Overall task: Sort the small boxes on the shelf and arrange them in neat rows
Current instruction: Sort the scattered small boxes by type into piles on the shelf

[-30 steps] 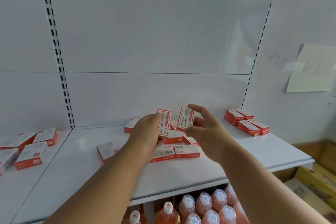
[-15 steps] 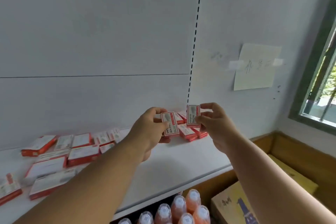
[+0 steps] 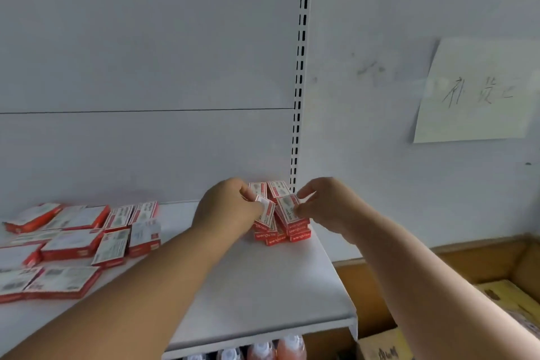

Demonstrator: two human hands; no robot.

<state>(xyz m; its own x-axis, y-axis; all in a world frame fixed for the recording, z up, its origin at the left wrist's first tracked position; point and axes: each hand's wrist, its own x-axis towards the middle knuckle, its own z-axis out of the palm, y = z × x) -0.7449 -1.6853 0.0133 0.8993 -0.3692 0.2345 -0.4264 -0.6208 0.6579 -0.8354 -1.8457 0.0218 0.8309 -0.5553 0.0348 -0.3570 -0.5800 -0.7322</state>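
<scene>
Now lowering both boxes onto the corner stack (image 3: 287,232) just under the fingertips, left hand (image 3: 226,210) pinching one box (image 3: 265,210), right hand (image 3: 327,204) pinching the other (image 3: 287,207), no longer holding them up in the air, so building the neat pile.

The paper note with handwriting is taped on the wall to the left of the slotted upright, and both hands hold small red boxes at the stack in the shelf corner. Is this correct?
Not quite. In the head view the paper note hangs to the right of the slotted upright, not left. The rest holds: the left hand and right hand each hold a small red box at the stack in the shelf corner.
</scene>
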